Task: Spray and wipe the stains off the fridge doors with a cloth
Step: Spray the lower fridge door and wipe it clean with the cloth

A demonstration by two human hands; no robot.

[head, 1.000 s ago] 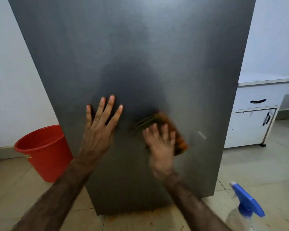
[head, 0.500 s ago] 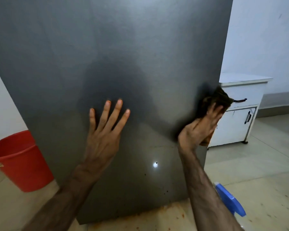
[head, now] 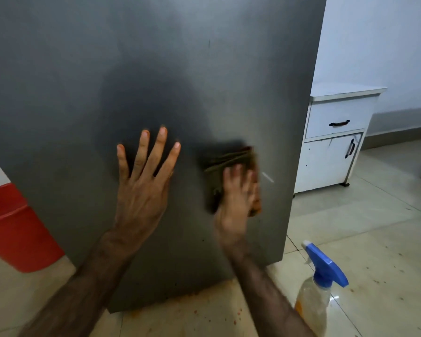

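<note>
Both hands are on the fridge door (head: 156, 69), apart from each other. From the head view, I read my left hand (head: 141, 190) as flat against the steel, fingers straight and spread, bracing, with nothing in it. To the right of it on the door, my right hand (head: 237, 198) presses the brown cloth (head: 226, 161) against the panel; it is blurred, so I cannot tell whether the fingers curl into the cloth or lie flat on it. Both forearms reach up and forward from the bottom of the frame.

What worries me: the cloth looks soiled orange at its lower right edge, so I judge it could smear grime across the door instead of lifting it. A pale streak (head: 267, 177) sits just right of the cloth, near the door's right edge, and a fast pass could miss it. The spray bottle (head: 319, 288) stands on the floor (head: 374, 239) below and right of the door, close to my right forearm; a backward elbow could knock it over. Orange specks lie on the floor beneath the door.
</note>
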